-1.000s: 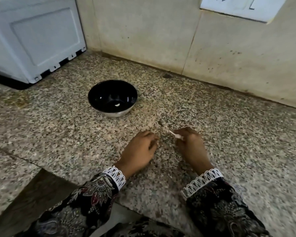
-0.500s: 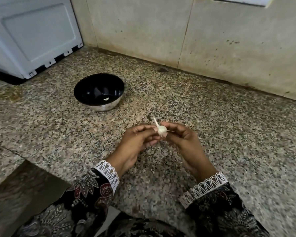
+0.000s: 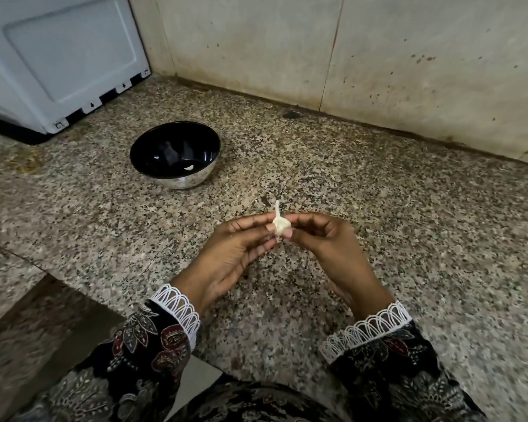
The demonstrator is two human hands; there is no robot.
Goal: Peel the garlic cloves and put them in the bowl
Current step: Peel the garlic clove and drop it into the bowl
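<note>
One peeled clove lies in the bowl on the desk. Both hands, left hand and right hand, pinch an unpeeled garlic clove (skin on). Peeling is under way; next, strip its skin.

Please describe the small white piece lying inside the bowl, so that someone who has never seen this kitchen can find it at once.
On the speckled granite counter, in front of the white appliance at the far left, stands a round black-lined metal bowl. On its dark bottom, toward the right, lies a small curved white garlic piece. It is the only thing visible in the bowl, while the other garlic clove is held between both hands.
</note>
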